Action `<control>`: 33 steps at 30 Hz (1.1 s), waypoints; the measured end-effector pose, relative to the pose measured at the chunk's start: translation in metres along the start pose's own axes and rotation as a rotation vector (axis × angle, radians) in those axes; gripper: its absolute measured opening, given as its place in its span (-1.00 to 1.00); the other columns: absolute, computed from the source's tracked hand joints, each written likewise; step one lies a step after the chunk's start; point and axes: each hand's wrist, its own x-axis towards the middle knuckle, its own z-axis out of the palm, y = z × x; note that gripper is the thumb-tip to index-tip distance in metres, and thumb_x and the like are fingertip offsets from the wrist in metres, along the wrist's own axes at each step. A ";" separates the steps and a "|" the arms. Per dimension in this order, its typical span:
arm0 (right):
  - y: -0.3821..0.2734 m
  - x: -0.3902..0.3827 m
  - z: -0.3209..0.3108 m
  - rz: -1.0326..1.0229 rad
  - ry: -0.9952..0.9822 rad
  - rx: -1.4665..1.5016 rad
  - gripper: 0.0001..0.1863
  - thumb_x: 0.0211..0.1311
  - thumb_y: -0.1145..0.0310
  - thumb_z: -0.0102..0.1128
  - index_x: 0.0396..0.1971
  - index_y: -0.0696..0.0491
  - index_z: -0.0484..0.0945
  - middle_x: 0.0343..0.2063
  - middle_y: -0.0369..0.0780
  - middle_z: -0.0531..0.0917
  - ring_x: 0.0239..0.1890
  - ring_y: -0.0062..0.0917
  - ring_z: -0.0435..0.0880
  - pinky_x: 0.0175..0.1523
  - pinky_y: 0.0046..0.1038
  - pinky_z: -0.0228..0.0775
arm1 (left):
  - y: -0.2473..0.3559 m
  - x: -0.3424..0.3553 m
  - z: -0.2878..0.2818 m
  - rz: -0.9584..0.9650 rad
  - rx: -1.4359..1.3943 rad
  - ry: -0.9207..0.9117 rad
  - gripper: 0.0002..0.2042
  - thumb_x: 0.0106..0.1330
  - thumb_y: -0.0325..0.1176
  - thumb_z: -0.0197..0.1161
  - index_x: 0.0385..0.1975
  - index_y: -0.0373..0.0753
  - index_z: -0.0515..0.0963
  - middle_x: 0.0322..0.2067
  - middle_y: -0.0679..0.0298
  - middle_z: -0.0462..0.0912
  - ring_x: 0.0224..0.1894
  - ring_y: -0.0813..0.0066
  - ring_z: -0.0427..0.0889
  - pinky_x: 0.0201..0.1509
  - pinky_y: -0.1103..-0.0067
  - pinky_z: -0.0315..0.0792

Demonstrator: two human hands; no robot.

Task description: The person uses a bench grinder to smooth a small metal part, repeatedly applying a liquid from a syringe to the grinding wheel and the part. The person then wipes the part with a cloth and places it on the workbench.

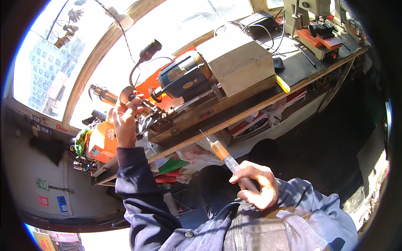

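Note:
A syringe with amber liquid in its barrel is gripped in my right hand, its thin needle tip pointing up and left, away from the bench machine. My left hand is raised at the machine's left end, fingers closed around the edge of a round brownish disc. How the disc is mounted is hidden by my fingers. Just right of it stands a blue motor with a small wheel on its shaft. A metal rod and slide parts run below the motor.
The narrow bench runs along a bright window. A wooden box sits behind the motor, near a yellow handle. A lamp on a bent neck rises above. Far right is a key-cutting-like machine; an orange box stands left.

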 end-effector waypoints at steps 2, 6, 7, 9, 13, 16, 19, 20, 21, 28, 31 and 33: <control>0.001 0.001 0.000 0.010 -0.008 -0.003 -0.56 -0.08 0.70 0.26 -0.08 0.15 0.58 -0.36 -0.22 0.54 -0.50 -0.64 0.49 -0.33 -0.55 0.33 | 0.001 0.001 -0.001 0.006 0.062 -0.005 -0.73 0.43 -0.35 0.28 0.02 -0.34 0.57 -0.17 0.16 0.73 -0.14 0.45 0.72 -0.13 0.61 0.60; 0.003 0.001 0.000 0.009 0.005 0.023 -0.56 -0.07 0.67 0.27 -0.07 0.15 0.58 -0.35 -0.21 0.54 -0.48 -0.63 0.50 -0.31 -0.54 0.34 | -0.003 0.003 -0.002 0.013 0.016 -0.025 -0.70 0.43 -0.34 0.27 0.05 -0.36 0.54 -0.14 0.08 0.72 -0.06 0.33 0.75 -0.09 0.54 0.64; 0.004 0.002 -0.001 0.007 -0.004 -0.002 -0.56 -0.07 0.67 0.27 -0.07 0.15 0.58 -0.35 -0.21 0.55 -0.48 -0.62 0.50 -0.31 -0.54 0.34 | -0.004 0.003 -0.002 -0.008 -0.035 -0.025 -0.71 0.44 -0.35 0.26 0.05 -0.36 0.53 -0.12 0.07 0.72 -0.03 0.31 0.74 -0.09 0.55 0.64; 0.006 0.002 -0.002 -0.020 -0.007 -0.007 -0.56 -0.06 0.66 0.28 -0.07 0.15 0.58 -0.34 -0.21 0.55 -0.47 -0.62 0.51 -0.31 -0.54 0.34 | -0.006 0.002 -0.003 -0.016 -0.152 -0.070 -0.72 0.44 -0.36 0.25 0.04 -0.37 0.52 -0.09 0.05 0.71 -0.01 0.30 0.74 -0.09 0.55 0.64; 0.007 0.001 -0.006 0.029 -0.054 -0.030 -0.54 -0.03 0.57 0.40 -0.04 0.07 0.57 -0.27 -0.13 0.63 -0.38 -0.42 0.66 -0.25 -0.47 0.48 | -0.006 0.000 0.000 -0.048 -0.261 -0.064 -0.72 0.42 -0.35 0.28 0.00 -0.37 0.51 -0.08 0.03 0.70 -0.01 0.28 0.74 -0.09 0.54 0.64; 0.009 0.002 -0.006 0.008 -0.039 -0.026 -0.55 -0.02 0.57 0.40 -0.04 0.08 0.57 -0.27 -0.12 0.63 -0.38 -0.42 0.66 -0.24 -0.47 0.49 | -0.007 -0.004 0.004 -0.051 -0.156 0.012 -0.70 0.40 -0.31 0.33 -0.02 -0.36 0.52 -0.08 0.05 0.71 -0.02 0.29 0.73 -0.05 0.51 0.62; 0.008 0.001 -0.004 0.018 -0.025 -0.020 -0.57 -0.02 0.60 0.35 -0.06 0.11 0.57 -0.28 -0.15 0.61 -0.40 -0.50 0.61 -0.25 -0.50 0.45 | -0.010 -0.005 0.006 -0.050 -0.183 0.015 -0.64 0.38 -0.22 0.37 -0.01 -0.36 0.53 -0.14 0.17 0.71 -0.10 0.45 0.71 -0.02 0.56 0.58; 0.008 0.000 -0.003 0.028 -0.019 -0.011 -0.59 -0.02 0.62 0.31 -0.07 0.13 0.57 -0.29 -0.17 0.60 -0.41 -0.55 0.57 -0.25 -0.53 0.41 | -0.011 -0.005 0.006 -0.071 -0.176 0.023 -0.65 0.39 -0.22 0.35 -0.02 -0.36 0.54 -0.13 0.16 0.71 -0.10 0.44 0.71 -0.01 0.55 0.58; 0.008 0.000 -0.003 0.032 -0.014 0.011 -0.60 -0.03 0.65 0.26 -0.09 0.16 0.58 -0.29 -0.19 0.58 -0.43 -0.61 0.53 -0.26 -0.55 0.37 | -0.012 -0.005 0.005 -0.078 -0.175 0.022 -0.67 0.40 -0.22 0.34 -0.03 -0.36 0.55 -0.12 0.15 0.71 -0.09 0.43 0.71 0.00 0.54 0.57; 0.010 -0.001 -0.005 0.015 -0.043 -0.041 -0.58 0.02 0.56 0.38 -0.05 0.10 0.57 -0.26 -0.15 0.62 -0.40 -0.49 0.62 -0.25 -0.49 0.46 | -0.015 -0.004 -0.004 -0.091 -0.285 -0.063 -0.71 0.44 -0.30 0.27 -0.01 -0.39 0.53 -0.03 0.04 0.69 0.05 0.22 0.69 0.06 0.45 0.58; 0.010 -0.001 -0.002 0.012 -0.030 -0.016 -0.60 0.03 0.57 0.34 -0.06 0.13 0.57 -0.28 -0.17 0.60 -0.43 -0.55 0.58 -0.27 -0.52 0.41 | -0.015 -0.006 -0.003 -0.093 -0.295 -0.091 -0.68 0.46 -0.26 0.26 0.04 -0.36 0.52 -0.01 0.03 0.67 0.05 0.22 0.68 0.05 0.43 0.58; 0.009 -0.001 0.001 0.001 -0.004 0.013 -0.65 0.05 0.58 0.28 -0.09 0.16 0.58 -0.32 -0.21 0.55 -0.47 -0.66 0.50 -0.31 -0.57 0.33 | -0.016 -0.006 0.000 -0.076 -0.268 -0.105 -0.62 0.44 -0.19 0.29 0.09 -0.32 0.49 -0.02 0.05 0.68 0.03 0.26 0.69 0.02 0.45 0.59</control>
